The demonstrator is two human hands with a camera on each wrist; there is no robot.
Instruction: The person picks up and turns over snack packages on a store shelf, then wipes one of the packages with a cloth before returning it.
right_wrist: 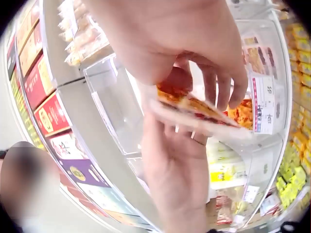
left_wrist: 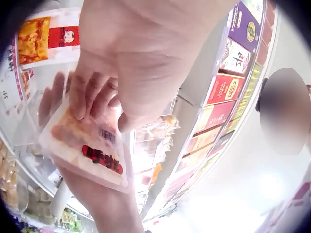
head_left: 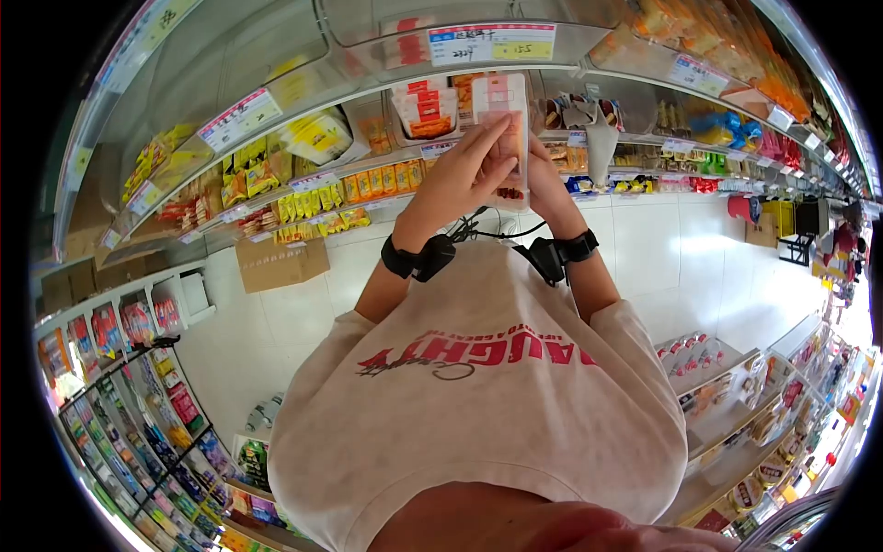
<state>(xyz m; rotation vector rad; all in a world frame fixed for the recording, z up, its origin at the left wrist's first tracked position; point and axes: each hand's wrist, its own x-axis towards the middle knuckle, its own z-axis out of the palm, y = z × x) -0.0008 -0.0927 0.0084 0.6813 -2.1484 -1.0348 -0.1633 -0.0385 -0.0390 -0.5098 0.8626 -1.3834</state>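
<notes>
A flat, clear-wrapped food pack [head_left: 501,101] is held up before the shelf, tilted. The left wrist view shows the pack [left_wrist: 104,158] with its barcode and a red-and-black label. My right hand [head_left: 549,189] grips it from behind, its fingers curving round the pack [right_wrist: 204,114]. On the near face rest the extended fingertips and thumb of my left hand [head_left: 464,170]. Orange-red filling shows through the wrap in the right wrist view. Close behind, a shelf bin holds similar red-and-white packs [head_left: 425,110].
Clear shelf bins with price tags [head_left: 492,43] run along the front. Yellow snack packets [head_left: 308,202] fill the lower shelf. A cardboard box [head_left: 282,264] sits on the floor at left. Boxed goods [right_wrist: 50,114] stand along a side shelf, and another person [left_wrist: 286,111] is beyond it.
</notes>
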